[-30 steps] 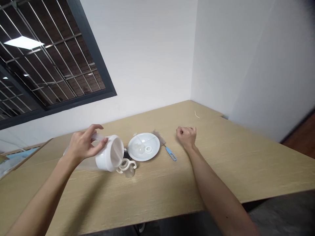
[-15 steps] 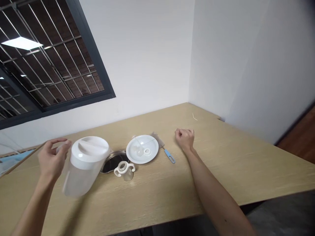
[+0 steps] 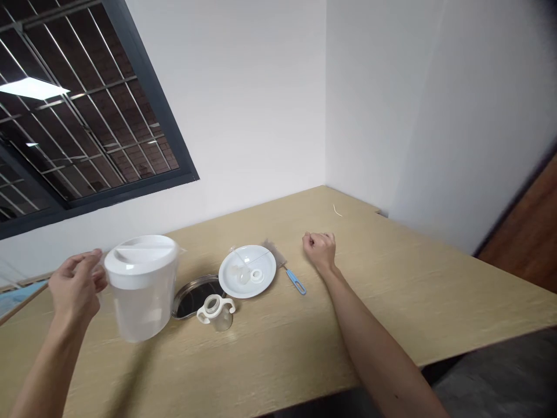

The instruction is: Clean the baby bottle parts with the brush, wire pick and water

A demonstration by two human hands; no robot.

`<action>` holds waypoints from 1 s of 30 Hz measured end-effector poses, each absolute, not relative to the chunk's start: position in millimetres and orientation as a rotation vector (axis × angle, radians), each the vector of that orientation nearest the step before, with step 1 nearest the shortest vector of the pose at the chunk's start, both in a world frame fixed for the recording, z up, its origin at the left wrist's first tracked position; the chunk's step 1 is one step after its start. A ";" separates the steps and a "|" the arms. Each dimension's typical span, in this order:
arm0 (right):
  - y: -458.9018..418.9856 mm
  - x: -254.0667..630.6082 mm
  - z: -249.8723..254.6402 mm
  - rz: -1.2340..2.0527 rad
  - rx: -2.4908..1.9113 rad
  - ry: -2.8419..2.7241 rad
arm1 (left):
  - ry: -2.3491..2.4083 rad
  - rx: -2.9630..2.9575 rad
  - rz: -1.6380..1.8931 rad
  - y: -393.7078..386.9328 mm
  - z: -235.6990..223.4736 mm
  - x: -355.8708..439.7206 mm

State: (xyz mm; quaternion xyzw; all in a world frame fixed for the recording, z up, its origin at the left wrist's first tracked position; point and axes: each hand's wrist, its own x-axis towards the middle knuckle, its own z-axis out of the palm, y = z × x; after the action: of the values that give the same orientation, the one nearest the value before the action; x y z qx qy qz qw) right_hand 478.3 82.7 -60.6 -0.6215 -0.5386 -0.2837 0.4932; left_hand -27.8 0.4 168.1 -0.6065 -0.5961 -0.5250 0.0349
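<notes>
A clear plastic pitcher (image 3: pixel 143 307) with a white lid hangs nearly upright at the left, seemingly just above the table, with clear liquid inside. My left hand (image 3: pixel 78 284) is closed round its handle, which the fingers mostly hide. To the pitcher's right stands a small clear baby bottle (image 3: pixel 223 320) with white twin handles and an uncapped neck. Behind the bottle lies an oval metal tray (image 3: pixel 198 296). A white plate (image 3: pixel 248 290) holds a white ring and small translucent parts. My right hand (image 3: pixel 321 251) rests on the table as a fist, nothing visible in it.
A bottle brush with a blue handle (image 3: pixel 296 281) lies right of the plate. A thin pale strip (image 3: pixel 337 211) is near the back corner of the wooden table (image 3: pixel 391 296). Walls and a barred window (image 3: pixel 87 104) rise behind; something light blue (image 3: pixel 20 297) shows at far left.
My left hand has brought the pitcher from a tilt to nearly upright and a little leftward. The view has shifted slightly. My right fist stays on the table.
</notes>
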 end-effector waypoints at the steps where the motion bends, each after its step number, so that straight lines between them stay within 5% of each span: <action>1: 82.7 478.0 -60.6 -0.684 -1.505 -1.310 | -1.894 -1.804 -1.766 1.6 170.3 -19.3; 16: 83.1 476.8 -60.4 -0.659 -1.516 -1.288 | -1.345 -2.394 -0.816 23.2 161.1 104.8; 30: 83.5 475.4 -60.6 -0.682 -1.524 -1.295 | -1.158 -2.404 -0.736 61.1 146.4 167.2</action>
State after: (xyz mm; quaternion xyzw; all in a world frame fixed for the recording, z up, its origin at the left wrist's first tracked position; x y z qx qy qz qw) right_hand 475.4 83.5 -60.6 -0.6280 -0.5336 -0.2809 0.4918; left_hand 167.2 61.1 146.4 -0.8534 -0.4111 -0.2614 0.1858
